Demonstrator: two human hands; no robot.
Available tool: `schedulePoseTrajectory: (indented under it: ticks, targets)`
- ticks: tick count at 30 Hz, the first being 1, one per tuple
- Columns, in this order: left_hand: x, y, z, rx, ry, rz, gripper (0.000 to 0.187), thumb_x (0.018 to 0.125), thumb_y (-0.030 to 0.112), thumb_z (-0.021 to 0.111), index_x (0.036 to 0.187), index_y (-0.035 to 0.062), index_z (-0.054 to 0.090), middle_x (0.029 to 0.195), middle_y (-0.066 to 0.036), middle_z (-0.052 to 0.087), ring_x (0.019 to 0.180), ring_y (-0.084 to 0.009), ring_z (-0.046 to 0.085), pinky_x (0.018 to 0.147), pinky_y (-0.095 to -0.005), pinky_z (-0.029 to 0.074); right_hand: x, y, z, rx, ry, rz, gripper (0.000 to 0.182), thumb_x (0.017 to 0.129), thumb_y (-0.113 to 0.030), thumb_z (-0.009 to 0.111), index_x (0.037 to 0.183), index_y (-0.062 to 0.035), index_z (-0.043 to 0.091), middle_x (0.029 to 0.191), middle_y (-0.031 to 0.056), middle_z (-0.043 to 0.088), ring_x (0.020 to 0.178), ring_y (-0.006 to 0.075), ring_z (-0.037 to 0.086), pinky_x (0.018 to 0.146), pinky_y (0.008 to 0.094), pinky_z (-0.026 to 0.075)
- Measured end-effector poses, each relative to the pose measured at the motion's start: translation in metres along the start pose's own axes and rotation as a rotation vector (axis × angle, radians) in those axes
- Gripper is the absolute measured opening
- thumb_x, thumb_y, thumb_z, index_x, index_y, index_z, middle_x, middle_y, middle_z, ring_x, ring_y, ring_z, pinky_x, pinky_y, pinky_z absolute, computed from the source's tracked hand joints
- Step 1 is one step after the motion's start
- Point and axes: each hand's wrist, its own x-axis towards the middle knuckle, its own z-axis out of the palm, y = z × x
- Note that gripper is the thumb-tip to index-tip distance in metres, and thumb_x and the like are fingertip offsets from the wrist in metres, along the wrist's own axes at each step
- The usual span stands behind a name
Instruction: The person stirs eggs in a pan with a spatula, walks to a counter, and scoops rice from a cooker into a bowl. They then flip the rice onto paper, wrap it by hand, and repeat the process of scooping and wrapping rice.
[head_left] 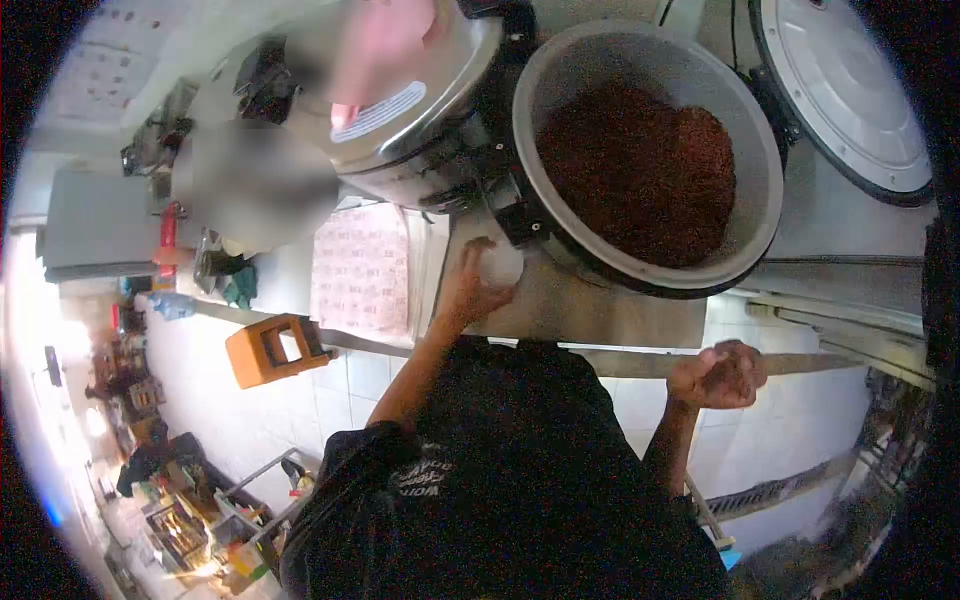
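Observation:
My left hand (478,292) is curled round a small whitish, translucent cup (502,264) just above the counter, in front of the cookers. Over the floor past the counter's front edge, my right hand (718,376) is closed in a fist; whether anything is inside it I cannot make out. A large open rice cooker (528,120) stands ahead of me, its grey inner pot partly filled with dark reddish-brown grains (640,170). Its round lid (845,90) is swung up on the right.
A second cooker with its lid down (430,130) stands to the left. Pink-printed paper sheets (362,270) lie stacked on the counter. An orange stool (275,350) is on the tiled floor. Another person's hand (175,257) shows at the far left.

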Motion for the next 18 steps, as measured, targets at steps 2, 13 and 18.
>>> schedulePoseTrajectory:
  ticks: [2, 13, 18]
  targets:
    - [-0.007, -0.006, -0.007, -0.274, 0.163, -0.085, 0.080, 0.064, 0.016, 0.078, 0.131, 0.0065, 0.034, 0.124, -0.016, 0.045, 0.108, -0.0313, 0.052, 0.090, -0.0408, 0.046, -0.004, 0.006, -0.016, 0.071, 0.022, 0.032, 0.053, 0.087, -0.032, 0.057, 0.120, -0.0021, 0.029, 0.108, 0.0207, 0.041, 0.090, 0.0299, 0.048, 0.074, 0.0418, 0.047]
    - [-0.133, 0.076, -0.126, -1.225, 0.248, -0.125, 0.058, 0.085, 0.033, 0.053, 0.132, 0.0027, 0.037, 0.126, -0.018, 0.047, 0.110, -0.0313, 0.051, 0.081, -0.0440, 0.048, -0.011, -0.150, -0.037, 0.461, 0.210, -0.055, 0.076, 0.090, -0.059, 0.022, 0.143, -0.0049, 0.020, 0.148, 0.0215, 0.018, 0.138, 0.0353, 0.019, 0.110, 0.0539, 0.019]
    - [-0.264, 0.103, -0.132, -1.016, -0.067, 0.169, 0.094, 0.066, 0.055, 0.073, 0.129, 0.0022, 0.026, 0.122, -0.016, 0.038, 0.116, -0.0260, 0.042, 0.097, -0.0386, 0.034, -0.116, -0.276, -0.045, 0.574, -0.718, -0.334, 0.115, 0.065, -0.083, 0.047, 0.146, -0.0081, 0.015, 0.148, 0.0309, 0.008, 0.136, 0.0496, 0.009, 0.105, 0.0640, 0.008]
